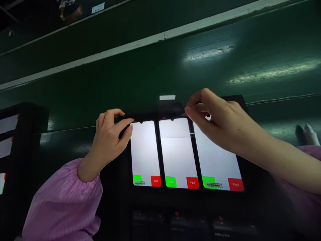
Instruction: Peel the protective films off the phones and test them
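Three lit phones lie side by side in a black tray (pixel 245 144), each with a white screen and green and red boxes at the bottom. My left hand (pixel 110 134) is at the upper left corner of the left phone (pixel 145 150), thumb and fingers apart, holding nothing. My right hand (pixel 215 117) is pinched above the gap between the middle phone (pixel 177 154) and the right phone (pixel 218 164); what its fingertips hold, if anything, is too small to tell. Barcode labels sit at the bottom of the left and right phones.
More lit screens (pixel 7 124) lie in a black tray at the far left. Dark phones (pixel 185 227) are in shadow at the bottom. A small white strip (pixel 167 97) is on the green table (pixel 140 83) behind the tray. A pale-tipped object (pixel 311 134) stands at the right.
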Motion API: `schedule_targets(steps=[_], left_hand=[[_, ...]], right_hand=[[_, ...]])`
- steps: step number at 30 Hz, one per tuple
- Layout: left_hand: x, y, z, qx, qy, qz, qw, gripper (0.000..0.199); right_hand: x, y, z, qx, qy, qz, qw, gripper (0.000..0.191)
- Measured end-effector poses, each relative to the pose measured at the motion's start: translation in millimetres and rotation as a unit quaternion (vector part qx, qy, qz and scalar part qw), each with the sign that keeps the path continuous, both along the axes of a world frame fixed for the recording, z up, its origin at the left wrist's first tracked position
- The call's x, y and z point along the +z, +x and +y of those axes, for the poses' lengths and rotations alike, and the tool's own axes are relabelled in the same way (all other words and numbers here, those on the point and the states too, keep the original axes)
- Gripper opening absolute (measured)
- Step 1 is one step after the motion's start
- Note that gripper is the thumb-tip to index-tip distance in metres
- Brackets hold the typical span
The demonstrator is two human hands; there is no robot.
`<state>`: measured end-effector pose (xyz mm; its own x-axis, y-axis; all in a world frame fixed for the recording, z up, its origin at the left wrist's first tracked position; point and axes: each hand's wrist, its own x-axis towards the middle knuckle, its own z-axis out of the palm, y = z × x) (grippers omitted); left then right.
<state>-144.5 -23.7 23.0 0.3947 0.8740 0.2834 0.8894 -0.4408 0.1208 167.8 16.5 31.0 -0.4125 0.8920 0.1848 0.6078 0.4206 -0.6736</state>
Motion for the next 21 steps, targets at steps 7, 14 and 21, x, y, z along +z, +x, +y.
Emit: schedule_targets(steps=[7, 14, 21], left_hand=[[-0.3, -1.4, 1.8, 0.001, 0.007, -0.025, 1.000, 0.022], [2.1, -2.6, 2.2, 0.000, 0.002, -0.049, 0.999, 0.017], [3.8, -2.0, 3.1, 0.004, -0.011, -0.063, 0.998, 0.015]], right_hand=[[12.4, 6.4, -9.5, -0.094, -0.040, 0.136, 0.985, 0.015], [10.5, 4.9, -10.1, -0.064, -0.026, 0.156, 0.985, 0.013], [6.7, 3.8, -9.9, -0.069, -0.021, 0.145, 0.987, 0.012]])
